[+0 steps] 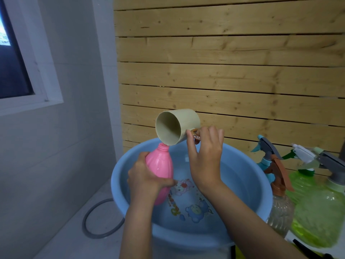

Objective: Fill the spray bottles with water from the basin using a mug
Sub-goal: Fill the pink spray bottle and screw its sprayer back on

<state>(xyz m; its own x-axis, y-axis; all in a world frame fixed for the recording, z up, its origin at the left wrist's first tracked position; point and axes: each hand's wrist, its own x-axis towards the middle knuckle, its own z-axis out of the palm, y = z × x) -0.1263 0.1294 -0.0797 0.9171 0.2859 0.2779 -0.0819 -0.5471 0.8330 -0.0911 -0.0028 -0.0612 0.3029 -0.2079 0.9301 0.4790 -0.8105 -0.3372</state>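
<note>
My left hand (pixel 144 179) grips a pink bottle (pixel 160 165) with no cap, held tilted above the blue basin (pixel 261 191). My right hand (pixel 205 157) holds the beige mug (pixel 177 127) by its handle. The mug is tipped on its side, and its lower rim touches the pink bottle's open neck. The mug's inside looks empty from here. Water fills the basin, and cartoon prints show through it on the bottom.
Right of the basin stand several spray bottles: a clear one with a brown trigger (pixel 278 200), a green one with a grey trigger (pixel 321 212), another green one (pixel 300 181) and a teal-topped one (pixel 265 156). A grey hose ring (pixel 87 217) lies on the floor at left. A wooden slat wall stands behind.
</note>
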